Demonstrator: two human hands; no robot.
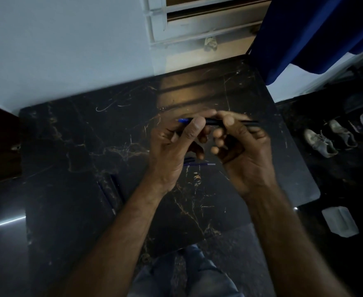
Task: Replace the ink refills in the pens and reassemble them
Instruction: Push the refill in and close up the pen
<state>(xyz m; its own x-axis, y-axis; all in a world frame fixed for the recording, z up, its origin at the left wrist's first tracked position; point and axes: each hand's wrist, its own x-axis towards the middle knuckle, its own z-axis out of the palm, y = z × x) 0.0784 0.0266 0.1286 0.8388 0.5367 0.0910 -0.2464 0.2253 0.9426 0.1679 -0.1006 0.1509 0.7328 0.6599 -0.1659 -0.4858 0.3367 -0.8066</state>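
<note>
Both hands are working one pen (213,122) held level above the dark marble surface (73,146): the left hand (176,146) is pinching the blue-tipped end, the fingers (196,125) closed narrow on it, while the right hand (240,144) is gripping the black barrel beside them. The risk, I judge, is the halves meeting crooked under a twist in this dim light, jamming the thread or bending the refill; a loose part could also be slipping from the fingers onto the dark surface. Counting: one pen in hand, one blue refill (200,164) lying just below the fingers, possibly more pens (112,189) farther left, too dark to tell.
</note>
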